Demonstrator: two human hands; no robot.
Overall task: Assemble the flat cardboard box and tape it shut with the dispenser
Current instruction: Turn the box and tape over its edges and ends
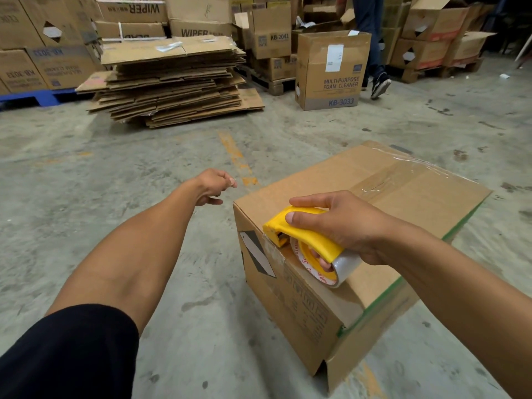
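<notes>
An assembled brown cardboard box (403, 203) stands on the concrete floor at the lower right, its top flaps closed under a strip of clear tape along the seam. My right hand (339, 226) grips a yellow tape dispenser (305, 240) with a clear roll. The dispenser's front rests on the box's near-left top edge. My left hand (214, 185) hovers over the floor just left of the box, loosely curled, holding nothing and apart from the cardboard.
A tall stack of flattened cardboard (172, 82) lies on the floor ahead. An open foam-cleaner box (331, 70) stands to its right. A person's legs (374, 53) are beside it. Stacked cartons on pallets (57, 38) line the back.
</notes>
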